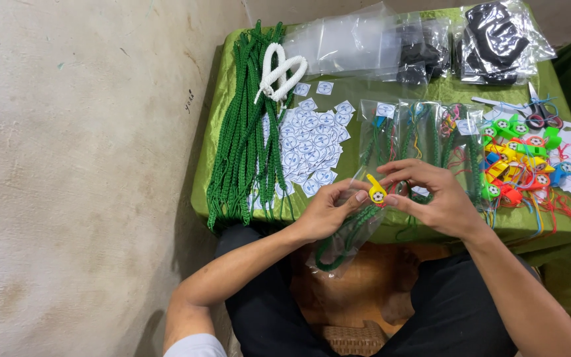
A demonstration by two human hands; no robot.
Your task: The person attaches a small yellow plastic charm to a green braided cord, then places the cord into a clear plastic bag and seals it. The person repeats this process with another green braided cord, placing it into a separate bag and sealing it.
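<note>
Only one view here, from the camera on my head, pointing steeply down over my lap. It sits close: my forearms come in from the bottom edge and my left hand (325,213) and right hand (434,198) meet about mid-frame. The green-covered table (444,89) fills the upper right, its far edge at the top. A bare concrete wall (80,165) takes the whole left side.

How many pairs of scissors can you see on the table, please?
1: the scissors lie at the table's far right, behind the pile of whistles. Others may be hidden under the bags.
</note>
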